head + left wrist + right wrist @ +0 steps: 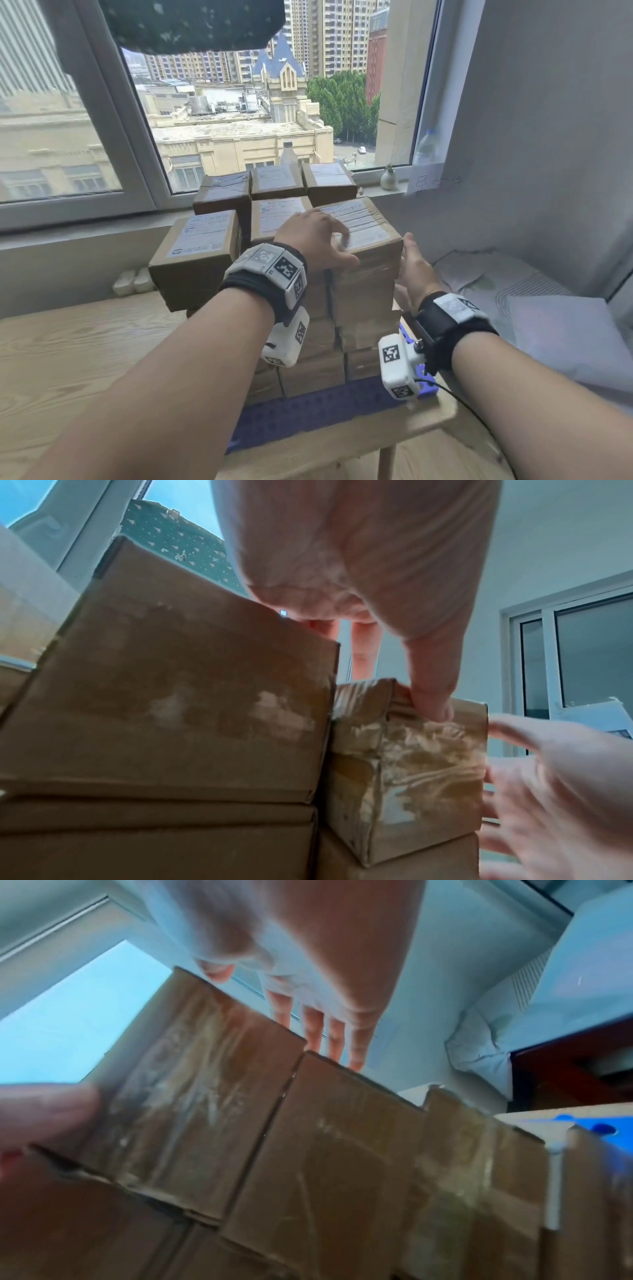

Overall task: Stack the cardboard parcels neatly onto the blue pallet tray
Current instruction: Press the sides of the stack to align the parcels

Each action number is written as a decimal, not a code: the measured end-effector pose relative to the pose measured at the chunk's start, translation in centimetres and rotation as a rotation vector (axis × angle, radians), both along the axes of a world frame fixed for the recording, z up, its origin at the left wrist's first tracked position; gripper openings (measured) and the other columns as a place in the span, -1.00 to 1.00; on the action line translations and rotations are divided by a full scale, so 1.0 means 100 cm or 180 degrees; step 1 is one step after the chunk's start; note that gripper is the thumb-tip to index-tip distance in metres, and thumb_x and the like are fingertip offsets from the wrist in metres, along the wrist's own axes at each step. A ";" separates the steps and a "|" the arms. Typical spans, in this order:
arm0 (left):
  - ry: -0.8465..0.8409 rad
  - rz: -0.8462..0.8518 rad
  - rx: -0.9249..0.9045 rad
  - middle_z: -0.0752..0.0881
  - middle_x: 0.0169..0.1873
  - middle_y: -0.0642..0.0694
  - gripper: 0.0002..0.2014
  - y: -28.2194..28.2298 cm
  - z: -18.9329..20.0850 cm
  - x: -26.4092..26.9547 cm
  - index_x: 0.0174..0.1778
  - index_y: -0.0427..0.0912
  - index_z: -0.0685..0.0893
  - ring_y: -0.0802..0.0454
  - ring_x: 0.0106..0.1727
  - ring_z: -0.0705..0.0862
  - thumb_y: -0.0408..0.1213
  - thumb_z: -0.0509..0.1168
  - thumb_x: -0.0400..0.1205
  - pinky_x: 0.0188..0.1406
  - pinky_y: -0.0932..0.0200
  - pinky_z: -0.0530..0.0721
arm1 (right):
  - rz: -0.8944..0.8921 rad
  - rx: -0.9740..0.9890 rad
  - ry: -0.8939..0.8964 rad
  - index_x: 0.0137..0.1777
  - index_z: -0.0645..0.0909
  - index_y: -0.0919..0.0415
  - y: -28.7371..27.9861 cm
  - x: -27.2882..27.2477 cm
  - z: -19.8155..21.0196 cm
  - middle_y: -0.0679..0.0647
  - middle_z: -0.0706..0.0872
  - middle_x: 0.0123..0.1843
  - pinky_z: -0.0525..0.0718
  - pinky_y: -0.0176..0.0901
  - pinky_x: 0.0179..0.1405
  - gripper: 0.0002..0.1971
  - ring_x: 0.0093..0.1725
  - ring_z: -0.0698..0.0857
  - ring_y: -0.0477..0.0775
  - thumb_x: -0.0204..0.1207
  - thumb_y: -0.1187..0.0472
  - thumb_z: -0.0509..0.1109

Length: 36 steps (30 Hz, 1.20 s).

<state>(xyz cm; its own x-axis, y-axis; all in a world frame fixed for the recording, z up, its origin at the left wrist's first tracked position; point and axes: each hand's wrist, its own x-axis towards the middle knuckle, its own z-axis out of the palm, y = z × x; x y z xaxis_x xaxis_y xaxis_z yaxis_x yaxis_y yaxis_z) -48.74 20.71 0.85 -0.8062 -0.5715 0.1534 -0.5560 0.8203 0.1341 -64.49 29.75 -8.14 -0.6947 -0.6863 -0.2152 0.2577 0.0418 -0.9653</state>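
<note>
Several cardboard parcels stand stacked in columns on the blue pallet tray (308, 414) (596, 1129). The top parcel (363, 222) (411, 764) (192, 1096) of the front right column is wrapped in clear tape and has a white label. My left hand (318, 236) lies over its near left corner, fingers on the label and thumb (431, 691) pressing the front face. My right hand (414, 270) (555, 791) is held flat beside the parcel's right side, fingers (335, 1037) straight. I cannot tell whether it touches. Another labelled parcel (198, 253) sits on the front left column.
The tray sits near the right end of a wooden table (68, 359), under a window sill. A plastic bottle (426, 147) and a small vase (389, 178) stand on the sill. Bedding (548, 308) lies to the right. Two white items (132, 281) sit behind the table.
</note>
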 end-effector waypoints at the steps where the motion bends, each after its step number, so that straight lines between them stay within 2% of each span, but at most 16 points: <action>1: 0.0016 0.0001 0.0015 0.64 0.34 0.02 -0.53 0.000 0.000 0.000 0.24 0.10 0.70 0.02 0.44 0.48 0.25 0.38 0.49 0.41 0.04 0.42 | 0.0033 0.0077 -0.0055 0.25 0.70 0.10 -0.005 -0.001 0.001 0.10 0.79 0.18 0.68 0.07 0.23 -0.09 0.12 0.76 0.14 0.18 -0.61 0.18; 5: 0.0011 0.0045 0.0109 0.53 0.50 0.02 -0.41 -0.002 0.000 0.001 0.43 0.09 0.60 0.04 0.57 0.36 0.25 0.37 0.51 0.53 0.04 0.29 | 0.0040 0.0165 -0.0021 0.30 0.68 0.12 -0.016 -0.003 -0.004 0.14 0.76 0.23 0.55 0.20 0.44 0.24 0.23 0.71 0.24 -0.19 -0.81 0.09; 7: -0.0041 0.0026 0.0089 0.51 0.52 0.01 -0.43 -0.003 -0.001 0.002 0.42 0.08 0.60 0.03 0.59 0.34 0.24 0.36 0.53 0.55 0.03 0.25 | 0.0063 0.0237 0.0054 0.33 0.67 0.10 -0.020 -0.005 -0.009 0.15 0.74 0.28 0.50 0.21 0.48 0.36 0.28 0.68 0.25 -0.32 -0.86 0.05; 12: 0.0154 0.0258 0.0142 0.26 0.68 -0.04 -0.29 -0.004 0.008 0.010 0.60 0.11 0.40 -0.01 0.72 0.08 0.36 0.21 0.57 0.69 -0.19 0.00 | 0.0061 0.0182 -0.0005 0.35 0.66 0.10 -0.011 -0.005 -0.003 0.12 0.76 0.25 0.54 0.20 0.45 0.21 0.26 0.70 0.22 -0.09 -0.80 0.07; 15: 0.1132 0.0752 0.0320 0.36 0.63 -0.07 -0.38 -0.024 0.026 0.043 0.60 -0.01 0.41 -0.07 0.65 0.27 0.25 0.08 0.69 0.64 -0.23 0.20 | 0.0202 0.0092 0.0047 0.35 0.66 0.10 -0.001 0.009 0.014 0.09 0.79 0.16 0.61 0.14 0.37 -0.17 0.18 0.73 0.15 0.53 -0.52 -0.08; 16: 0.1558 0.0996 0.0479 0.42 0.59 -0.11 -0.40 -0.037 0.030 0.062 0.59 -0.08 0.43 -0.11 0.60 0.36 0.21 0.06 0.72 0.59 -0.23 0.29 | 0.0254 0.0059 0.0075 0.39 0.63 0.09 0.001 0.009 0.016 0.10 0.77 0.21 0.59 0.13 0.39 -0.23 0.23 0.70 0.15 0.61 -0.43 -0.13; 20: 0.3144 0.2224 0.1293 0.50 0.49 -0.34 -0.39 -0.075 0.026 0.136 0.49 -0.41 0.46 -0.30 0.49 0.46 0.07 -0.04 0.78 0.47 -0.13 0.38 | 0.0322 0.0059 0.0222 0.62 0.37 0.00 0.002 0.003 0.024 0.12 0.60 0.48 0.52 0.10 0.39 -0.18 0.43 0.58 0.16 0.58 -0.47 -0.23; 22: 0.3636 0.2730 0.2146 0.43 0.56 -0.27 -0.40 -0.087 0.001 0.163 0.58 -0.34 0.38 -0.22 0.51 0.46 0.07 -0.05 0.79 0.39 0.00 0.42 | 0.0355 0.0060 0.0275 0.61 0.39 0.02 0.000 0.003 0.027 0.12 0.63 0.45 0.54 0.13 0.36 -0.18 0.40 0.60 0.15 0.58 -0.46 -0.26; 23: 0.3816 0.2830 0.2666 0.45 0.54 -0.26 -0.38 -0.091 -0.015 0.173 0.59 -0.28 0.38 -0.21 0.42 0.53 0.13 -0.06 0.78 0.29 0.02 0.47 | 0.0416 0.0068 0.0311 0.54 0.47 0.03 -0.002 0.003 0.027 0.12 0.70 0.35 0.62 0.10 0.22 -0.19 0.29 0.67 0.14 0.60 -0.44 -0.26; 25: 0.3905 0.2870 0.3409 0.65 0.21 -0.32 -0.33 -0.093 -0.048 0.185 0.34 -0.21 0.60 -0.16 -0.09 0.64 0.28 -0.08 0.70 -0.02 0.03 0.56 | 0.0350 0.0130 0.0298 0.30 0.62 0.01 -0.005 0.007 0.028 0.11 0.78 0.11 0.73 0.06 -0.05 -0.26 0.03 0.75 0.13 0.60 -0.45 -0.20; 26: 0.3874 0.2778 0.3608 0.70 0.00 -0.26 -0.31 -0.092 -0.064 0.187 0.15 -0.20 0.66 -0.10 -0.27 0.60 0.33 -0.09 0.67 -0.19 0.09 0.56 | 0.0277 0.0174 0.0280 0.23 0.66 0.02 -0.006 0.010 0.027 0.12 0.79 0.07 0.76 0.13 -0.02 -0.25 0.01 0.76 0.17 0.57 -0.48 -0.15; 28: 0.4152 0.2544 0.3726 0.80 -0.09 -0.14 -0.34 -0.085 -0.083 0.183 0.04 -0.29 0.68 -0.03 -0.25 0.74 0.25 -0.06 0.70 -0.21 0.18 0.68 | 0.0282 0.0201 0.0200 0.25 0.70 0.06 -0.008 0.011 0.024 0.15 0.80 0.12 0.75 0.20 0.09 -0.18 0.07 0.77 0.22 0.50 -0.55 -0.09; 30: 0.4319 0.2217 0.3914 0.85 -0.22 -0.17 -0.43 -0.076 -0.089 0.173 -0.16 -0.31 0.77 0.04 -0.34 0.78 0.06 0.02 0.77 -0.16 0.15 0.72 | 0.0323 0.0229 0.0159 0.30 0.69 0.07 -0.010 0.010 0.020 0.15 0.81 0.12 0.76 0.06 0.00 -0.16 0.07 0.78 0.19 0.50 -0.55 -0.08; 33: 0.4278 0.2016 0.4140 0.78 -0.36 -0.12 -0.48 -0.070 -0.088 0.165 -0.34 -0.21 0.79 -0.08 -0.24 0.73 0.02 0.09 0.73 0.19 -0.06 0.63 | 0.0283 0.0199 0.0153 0.24 0.70 0.11 -0.011 0.011 0.020 0.12 0.81 0.03 0.70 -0.06 -0.13 -0.23 -0.03 0.78 0.12 0.55 -0.49 -0.04; 34: 0.4311 0.2080 0.4051 0.77 -0.41 -0.10 -0.47 -0.072 -0.089 0.165 -0.38 -0.20 0.78 -0.07 -0.25 0.71 0.00 0.09 0.72 0.14 -0.01 0.65 | 0.0245 0.0189 0.0154 0.18 0.70 0.10 -0.010 0.012 0.020 0.12 0.80 0.02 0.69 -0.07 -0.16 -0.26 -0.05 0.77 0.11 0.56 -0.48 -0.03; 36: 0.4144 0.2134 0.3989 0.69 -0.60 -0.02 -0.41 -0.069 -0.088 0.164 -0.56 -0.19 0.70 0.02 -0.44 0.67 0.00 0.08 0.73 -0.24 0.18 0.65 | 0.0261 0.0194 0.0159 0.09 0.68 0.07 -0.011 0.011 0.020 0.12 0.78 0.00 0.66 -0.09 -0.20 -0.32 -0.09 0.75 0.10 0.58 -0.46 -0.03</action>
